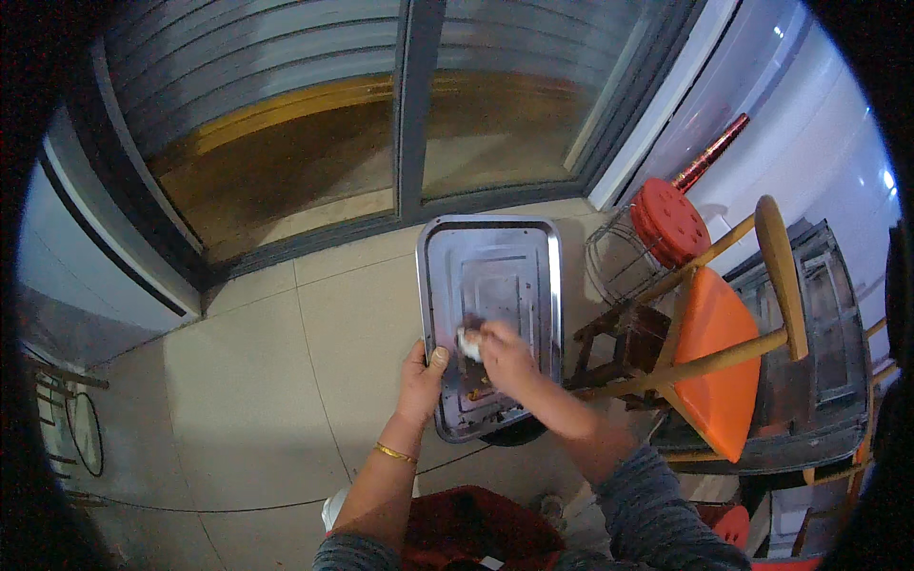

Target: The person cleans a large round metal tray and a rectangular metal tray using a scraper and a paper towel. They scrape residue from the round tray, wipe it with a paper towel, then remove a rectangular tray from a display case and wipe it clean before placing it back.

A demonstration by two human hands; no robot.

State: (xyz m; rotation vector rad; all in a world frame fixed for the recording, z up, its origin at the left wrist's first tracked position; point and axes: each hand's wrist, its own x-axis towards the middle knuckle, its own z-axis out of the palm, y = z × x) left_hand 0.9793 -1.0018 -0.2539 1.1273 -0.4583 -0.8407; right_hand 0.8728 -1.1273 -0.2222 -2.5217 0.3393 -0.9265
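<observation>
A rectangular metal tray [500,285] with a raised rim lies before me, long side running away from me. My left hand [423,378] grips its left rim, thumb on top; a gold bangle circles that wrist. Over the tray's middle, my right hand [505,360] is closed on a small white crumpled item [470,344], blurred, perhaps tissue or cloth. Dark crumbs and orange-brown bits [478,391] are scattered on the tray's near half. Part of a dark round object [514,433] shows beneath the tray's near edge.
A sliding glass door [414,107] stands beyond the tray. To the right are a wire rack [607,264], red stacked stools [668,221], a wooden chair with an orange seat [717,364] and a dark table [821,428]. A cable [235,510] crosses the tiled floor at lower left.
</observation>
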